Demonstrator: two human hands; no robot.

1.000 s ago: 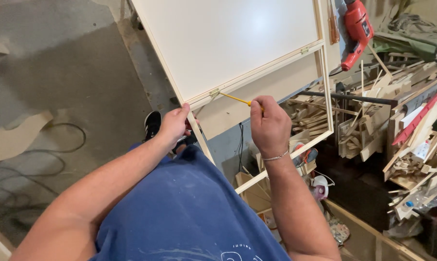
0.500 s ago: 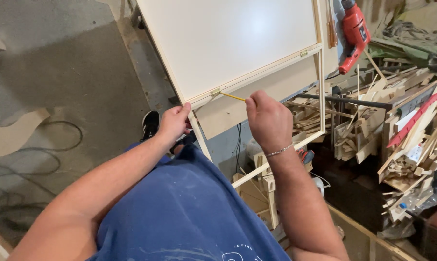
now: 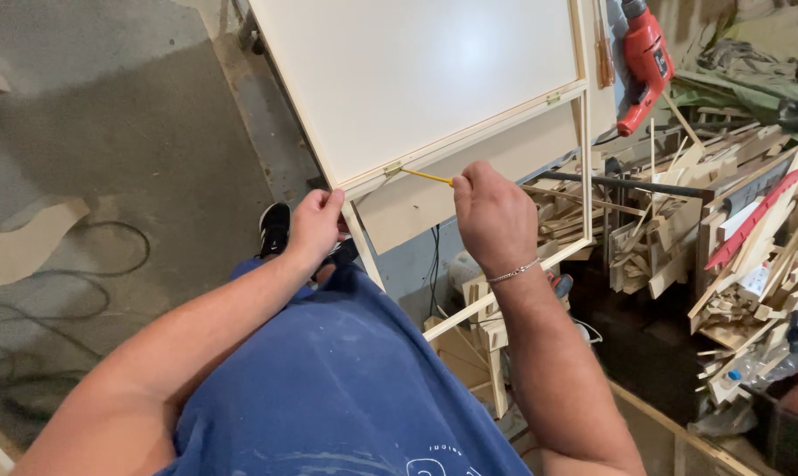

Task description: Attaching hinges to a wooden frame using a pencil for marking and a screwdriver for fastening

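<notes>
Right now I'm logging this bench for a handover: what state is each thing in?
White wooden-framed panel: tilted, hinged flap below hanging open.
Small brass hinge: at the panel's lower corner, tool tip on it.
Yellow-shafted screwdriver: gripped in the right hand.
Left hand: gripping the frame's corner.
Red power drill: lying unused.

- large white board panel (image 3: 434, 79): smooth, faintly glossy, in a pale bare-wood frame (image 3: 584, 132)
- small brass-coloured metal hinge (image 3: 393, 168): shiny
- red plastic power drill (image 3: 643, 62): glossy
- grey concrete floor (image 3: 108, 132): matt, rough
- pale wood offcuts (image 3: 752, 256): raw
</notes>
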